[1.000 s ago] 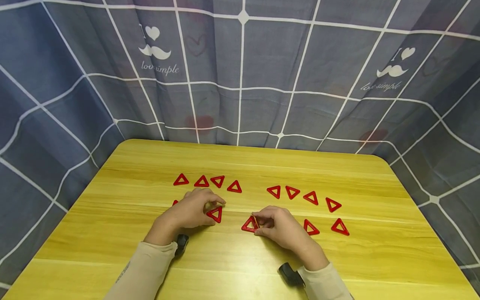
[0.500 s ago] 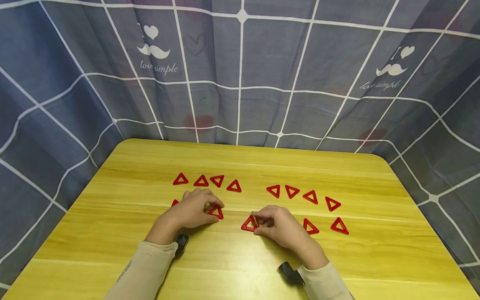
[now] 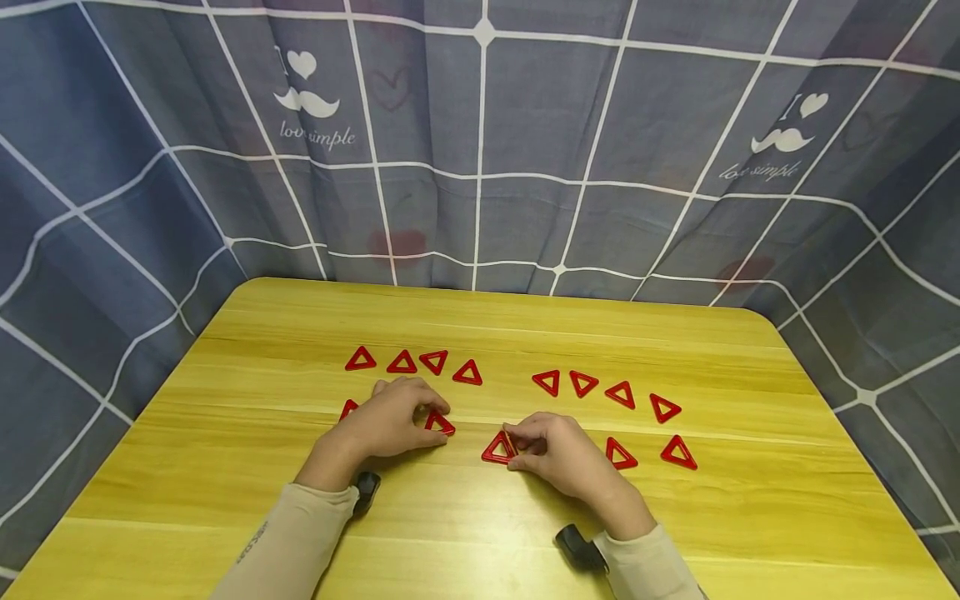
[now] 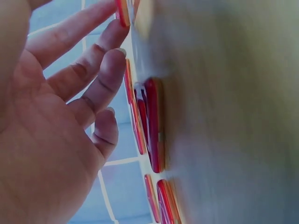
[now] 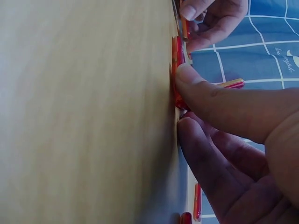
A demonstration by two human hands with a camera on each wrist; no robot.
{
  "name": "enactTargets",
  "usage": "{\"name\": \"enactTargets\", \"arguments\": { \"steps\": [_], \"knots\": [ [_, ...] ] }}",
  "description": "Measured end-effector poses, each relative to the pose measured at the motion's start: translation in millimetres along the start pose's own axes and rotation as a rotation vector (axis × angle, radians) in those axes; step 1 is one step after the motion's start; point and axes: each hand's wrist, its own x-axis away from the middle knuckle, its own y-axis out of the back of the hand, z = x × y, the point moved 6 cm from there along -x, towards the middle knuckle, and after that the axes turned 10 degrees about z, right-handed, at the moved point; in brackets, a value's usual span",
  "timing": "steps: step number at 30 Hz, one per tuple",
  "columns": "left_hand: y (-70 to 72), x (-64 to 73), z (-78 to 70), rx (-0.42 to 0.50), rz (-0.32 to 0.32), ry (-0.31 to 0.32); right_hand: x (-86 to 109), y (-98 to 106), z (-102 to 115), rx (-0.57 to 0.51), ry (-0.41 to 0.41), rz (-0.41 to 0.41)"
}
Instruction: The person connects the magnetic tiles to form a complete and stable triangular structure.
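In the head view my left hand (image 3: 390, 421) pinches a hollow red triangle tile (image 3: 440, 423) between thumb and fingers. The left wrist view shows the edge of that tile (image 4: 122, 13) at the fingertips, close to the tabletop. My right hand (image 3: 562, 454) rests to the right of another red triangle tile (image 3: 495, 450), which lies on the table. Its thumb (image 5: 189, 74) presses by this flat tile, and the fingers pinch a second tile (image 5: 232, 84) that stands up from the table at the flat one's edge. The right fingers partly hide it.
Several red triangle tiles lie in a back row, such as one at the left (image 3: 361, 359) and one at the right (image 3: 664, 408). Two more (image 3: 619, 454) (image 3: 678, 452) lie right of my right hand. Another (image 3: 348, 408) is half hidden behind my left hand. A checked curtain (image 3: 480, 150) surrounds the wooden table (image 3: 450, 533).
The tile in my left hand has been turned between the fingers, and the left hand has shifted slightly right. The right hand has stayed still with its tiles.
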Motion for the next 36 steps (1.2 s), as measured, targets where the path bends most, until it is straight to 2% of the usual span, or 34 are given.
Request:
{"name": "enactTargets", "arguments": {
  "steps": [3, 8, 14, 21, 28, 36],
  "knots": [
    [-1.4, -1.5, -3.2, 0.015, -0.003, -0.029, -0.3, 0.0, -0.2, 0.013, 0.001, -0.003],
    [-3.6, -5.2, -13.6, 0.091, -0.001, -0.095, -0.1, 0.2, 0.7, 0.033, 0.016, -0.01],
    [-13.1, -10.3, -26.4, 0.179, 0.029, -0.15, 0.5, 0.2, 1.7, 0.045, 0.02, -0.005],
    [-21.8, -12.4, -41.4, 0.131, 0.065, -0.206, 0.3, -1.3, 3.1, 0.083, 0.036, 0.0],
    [-26.1, -13.5, -48.2, 0.061, 0.072, -0.214, 0.3, -3.4, 6.0, 0.088, 0.073, 0.002],
    [-26.5, -12.5, -54.2, 0.065, 0.067, -0.245, 0.8, -3.0, 8.4, 0.105, 0.095, -0.004]
  ]
}}
